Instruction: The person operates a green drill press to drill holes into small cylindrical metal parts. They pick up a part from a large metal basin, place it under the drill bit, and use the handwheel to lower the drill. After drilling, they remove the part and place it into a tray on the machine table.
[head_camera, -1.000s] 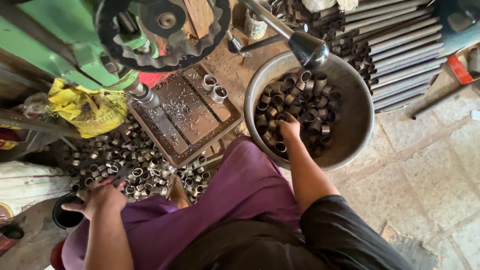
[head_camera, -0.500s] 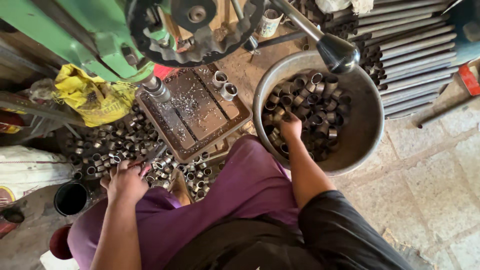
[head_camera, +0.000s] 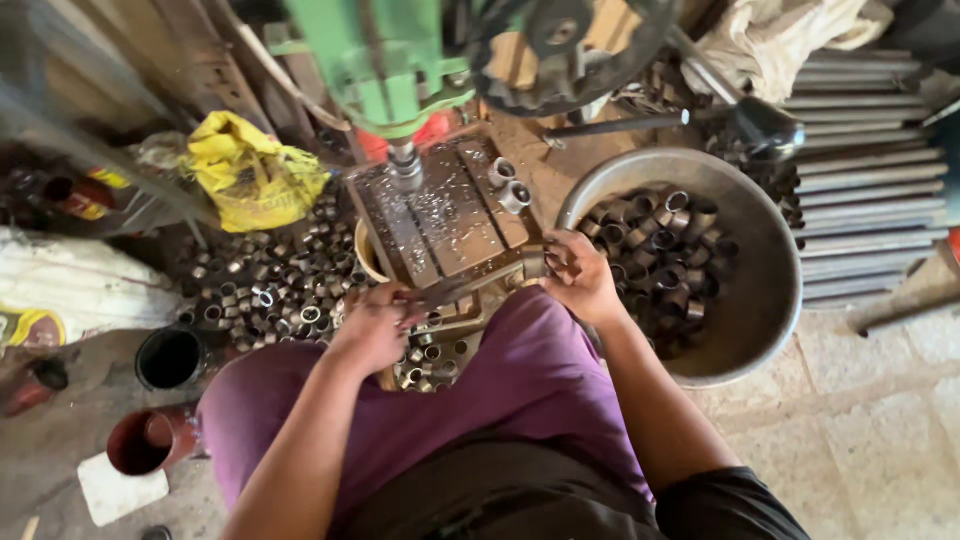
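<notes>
While the left hand (head_camera: 372, 328) closes around the handle end of a long metal gripping tool (head_camera: 470, 285), the right hand (head_camera: 580, 280) pinches a short metal ring (head_camera: 537, 263) at the tool's far tip, at the near edge of the drill-press desk (head_camera: 445, 215). Judged from its look, the ring is stiff, light and smooth-walled, likely slippery; hold is best taken across its outer wall. It is grey, hollow and cylindrical. At three o'clock of the hands sits a round metal basin (head_camera: 770, 300) of like rings; at nine o'clock, a loose heap of rings (head_camera: 265, 285) on the floor; at twelve, the green drill head (head_camera: 385, 60).
</notes>
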